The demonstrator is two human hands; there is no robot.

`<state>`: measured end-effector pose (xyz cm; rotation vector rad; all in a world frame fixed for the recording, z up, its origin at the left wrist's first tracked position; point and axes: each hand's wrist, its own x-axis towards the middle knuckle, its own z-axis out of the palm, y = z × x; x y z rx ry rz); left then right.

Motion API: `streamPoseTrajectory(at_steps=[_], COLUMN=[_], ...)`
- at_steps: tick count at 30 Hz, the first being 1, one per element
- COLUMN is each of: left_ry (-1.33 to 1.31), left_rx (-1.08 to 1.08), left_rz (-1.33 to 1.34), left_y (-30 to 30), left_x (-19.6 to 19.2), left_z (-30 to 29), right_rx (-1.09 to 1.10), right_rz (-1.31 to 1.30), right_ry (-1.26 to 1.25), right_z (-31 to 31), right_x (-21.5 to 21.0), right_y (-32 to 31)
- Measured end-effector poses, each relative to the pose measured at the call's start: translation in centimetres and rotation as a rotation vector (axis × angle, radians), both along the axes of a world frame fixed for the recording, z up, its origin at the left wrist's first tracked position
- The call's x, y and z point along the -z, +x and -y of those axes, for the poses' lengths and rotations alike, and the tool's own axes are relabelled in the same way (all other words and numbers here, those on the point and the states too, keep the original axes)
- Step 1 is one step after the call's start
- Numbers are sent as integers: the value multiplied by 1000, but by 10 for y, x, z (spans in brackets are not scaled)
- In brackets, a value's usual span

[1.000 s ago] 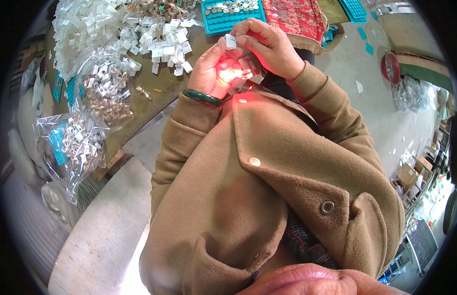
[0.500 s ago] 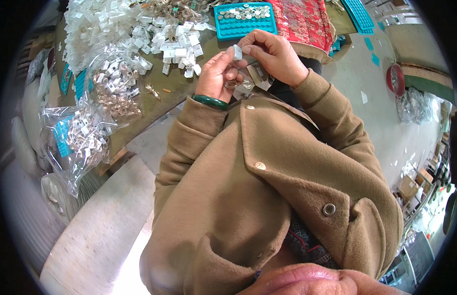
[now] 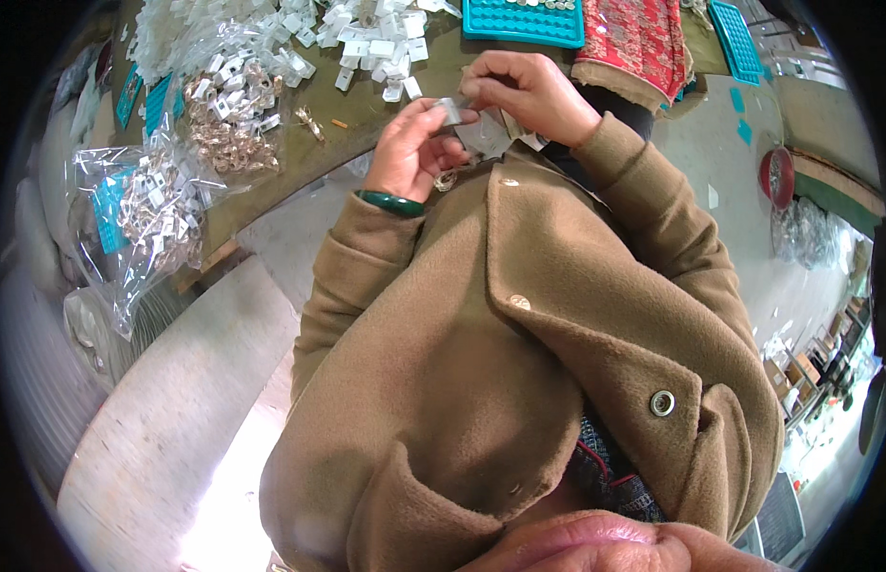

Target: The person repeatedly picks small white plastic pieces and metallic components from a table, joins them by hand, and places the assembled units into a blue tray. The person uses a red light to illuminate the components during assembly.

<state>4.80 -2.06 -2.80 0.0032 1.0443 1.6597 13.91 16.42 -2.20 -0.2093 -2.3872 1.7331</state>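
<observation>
My left hand (image 3: 405, 153), with a green bangle at its wrist, pinches a small white square tag (image 3: 449, 112) between thumb and finger over the table's near edge. Just to the right, my right hand (image 3: 536, 98) is closed, thumb against the curled fingers. Whatever its fingertips hold, if anything, is too small to make out. A thin coiled chain (image 3: 446, 181) hangs beneath my left hand. Beyond it, loose white tags (image 3: 395, 57) lie heaped on the table.
Clear plastic bags of tagged chains (image 3: 228, 129) stand on the left. A teal compartment tray (image 3: 522, 30) with round pieces lies at the far edge. Beside it is red patterned cloth (image 3: 633, 48). A small chain bundle (image 3: 309, 124) rests on the table (image 3: 366, 112).
My right hand has drawn slightly away from the white tag, which stays in my left hand. The whole view has shifted, so the tray and heap sit higher.
</observation>
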Motion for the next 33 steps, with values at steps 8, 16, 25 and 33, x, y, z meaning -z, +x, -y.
streamPoseTrajectory(at_steps=[8,16,25,33], left_ry=[-88,-195,-51,41], left_rx=[-318,-103,-80,-262], left_rz=[-114,-153,-35,91], left_y=[-33,-37,-41,-43], left_x=[1,0,-1,-6], left_z=[31,15,-11,-22], right_rx=[65,173,81,6], right_rz=[87,166,179,387], right_ry=[715,528,95,-253], right_z=[44,29,9,-7], right_x=[12,7,-16,-37], right_y=[-43,-44,-45,-55])
